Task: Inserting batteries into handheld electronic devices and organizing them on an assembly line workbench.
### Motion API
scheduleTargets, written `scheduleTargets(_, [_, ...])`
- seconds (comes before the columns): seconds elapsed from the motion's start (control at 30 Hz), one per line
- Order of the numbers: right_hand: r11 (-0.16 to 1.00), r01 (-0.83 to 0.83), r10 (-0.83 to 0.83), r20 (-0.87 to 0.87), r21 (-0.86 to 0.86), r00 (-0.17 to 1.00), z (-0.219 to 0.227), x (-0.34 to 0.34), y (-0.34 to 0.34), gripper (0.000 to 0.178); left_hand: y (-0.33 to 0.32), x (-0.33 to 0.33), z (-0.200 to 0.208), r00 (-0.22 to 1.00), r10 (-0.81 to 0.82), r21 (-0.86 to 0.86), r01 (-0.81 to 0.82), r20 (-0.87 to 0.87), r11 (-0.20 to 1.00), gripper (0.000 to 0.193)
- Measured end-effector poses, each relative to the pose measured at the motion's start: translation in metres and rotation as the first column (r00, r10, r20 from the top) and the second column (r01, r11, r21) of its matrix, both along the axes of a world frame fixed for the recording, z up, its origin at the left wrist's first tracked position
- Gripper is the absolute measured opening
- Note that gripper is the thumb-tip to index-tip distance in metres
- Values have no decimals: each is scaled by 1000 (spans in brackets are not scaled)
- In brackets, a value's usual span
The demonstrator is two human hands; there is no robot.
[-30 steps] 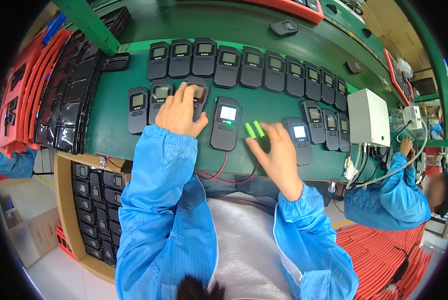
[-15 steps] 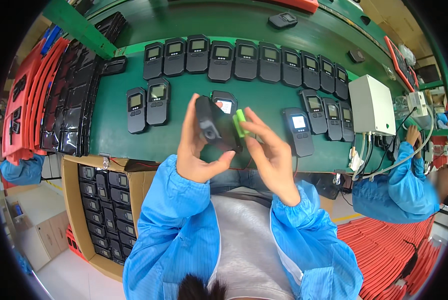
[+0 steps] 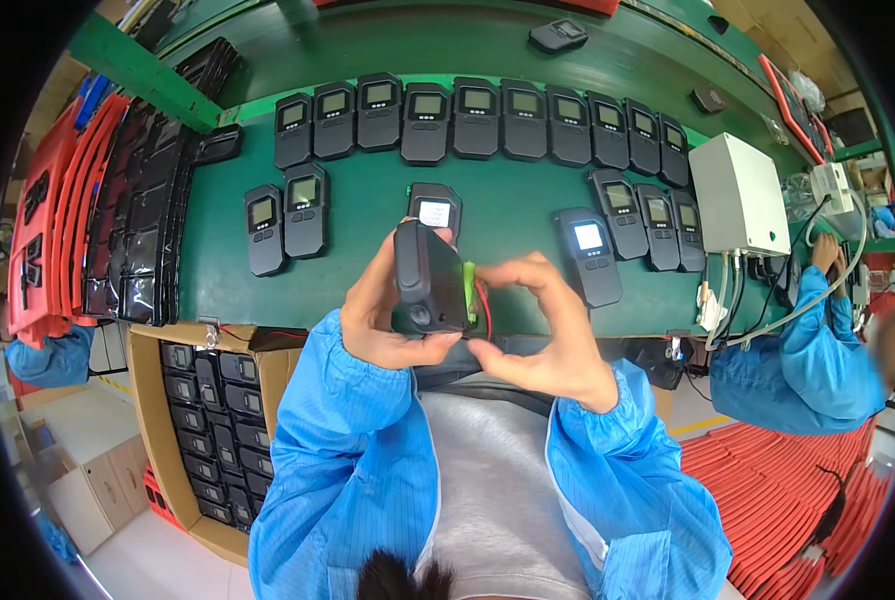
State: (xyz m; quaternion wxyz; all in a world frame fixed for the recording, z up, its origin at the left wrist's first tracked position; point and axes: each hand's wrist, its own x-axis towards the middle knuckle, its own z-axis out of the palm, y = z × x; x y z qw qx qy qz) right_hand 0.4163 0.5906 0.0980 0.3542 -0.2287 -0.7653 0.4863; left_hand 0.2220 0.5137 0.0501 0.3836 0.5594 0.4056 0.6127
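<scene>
Head view
Left hand: my left hand (image 3: pixel 383 315) grips a black handheld device (image 3: pixel 430 280), fingers wrapped round its left edge, thumb under its lower end.
Device position: raised above the near edge of the green bench (image 3: pixel 358 215), in front of my chest, back face towards me, roughly upright and leaning a little.
Right hand: my right hand (image 3: pixel 543 330) is clenched in a pinch on the green battery pair (image 3: pixel 471 290), which sits against the right side of the device.
Wires: thin red wires (image 3: pixel 484 297) show just beside the batteries, between my fingers; where they end I cannot tell.
Lit unit: one device with a bright screen (image 3: pixel 434 208) lies on the bench directly behind the held one.
Second lit unit: another device with a lit screen (image 3: pixel 589 255) lies to the right of my right hand, apart from it.
Back row: a long row of dark devices (image 3: pixel 478 108) lies along the far side of the bench.
Left pair: two devices (image 3: pixel 286 212) lie side by side on the left.
Right group: three devices (image 3: pixel 648 208) lie near a white box (image 3: pixel 736 195).
Carton: a cardboard carton (image 3: pixel 168 345) of stacked dark devices stands below the bench on my left.
Co-worker: another person in a blue sleeve (image 3: pixel 798 350) works at the right.
</scene>
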Motion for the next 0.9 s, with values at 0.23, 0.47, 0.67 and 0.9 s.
scheduleTargets(0.23, [992,26,-29,17,120,999,-4,4,-5,46,3,2,10,992,-128,4,128,9,992,105])
scheduleTargets(0.47, [959,250,-255,23,131,967,-32,0,1,47,32,23,13,997,63,-140,-58,35,988,89])
scheduleTargets(0.67, [866,246,-334,-137,-436,932,-42,-3,2,36,28,-20,7,902,50,-187,-142,-428,972,74])
scheduleTargets(0.9, [863,265,-322,-64,-431,945,-50,1,10,34,44,-17,-6,583,156,-165,-459,-797,873,86])
